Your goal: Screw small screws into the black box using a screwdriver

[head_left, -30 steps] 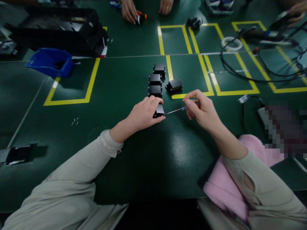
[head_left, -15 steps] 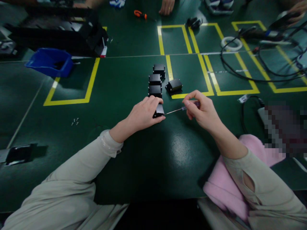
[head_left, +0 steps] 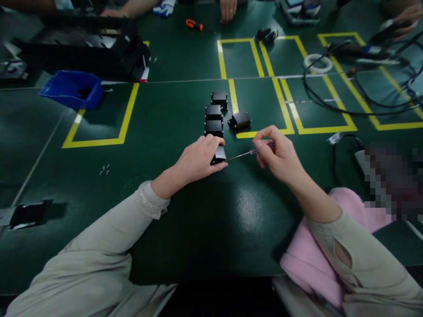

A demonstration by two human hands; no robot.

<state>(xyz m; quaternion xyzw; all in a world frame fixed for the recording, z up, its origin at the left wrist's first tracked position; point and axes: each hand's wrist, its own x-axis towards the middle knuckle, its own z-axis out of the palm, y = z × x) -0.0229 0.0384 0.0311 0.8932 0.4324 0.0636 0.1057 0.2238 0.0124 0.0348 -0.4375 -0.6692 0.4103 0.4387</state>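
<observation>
My left hand (head_left: 200, 159) is closed around a small black box (head_left: 220, 154) on the green table, its thumb along the near side and fingers over the far side. In my right hand (head_left: 276, 152), a screwdriver (head_left: 253, 152) with a clear purplish handle is pinched between thumb and fingers. Its thin shaft points left, and the tip reaches the box's lower right corner beside my left thumb. Beyond my left hand, several similar black boxes (head_left: 213, 127) stand in a row. Another black box (head_left: 240, 121) sits apart, to their right.
Several small screws (head_left: 105, 169) lie at left. A blue bin (head_left: 74, 90) and a long black housing (head_left: 82, 48) are behind them. Black cables (head_left: 343, 108) and a white ring (head_left: 317, 64) lie at right, above a pink cloth (head_left: 313, 259). Another person's hand (head_left: 228, 9) rests at the far edge.
The whole view has shifted slightly, so things sit a little lower. Both hands, the box and the screwdriver keep nearly the same position relative to one another.
</observation>
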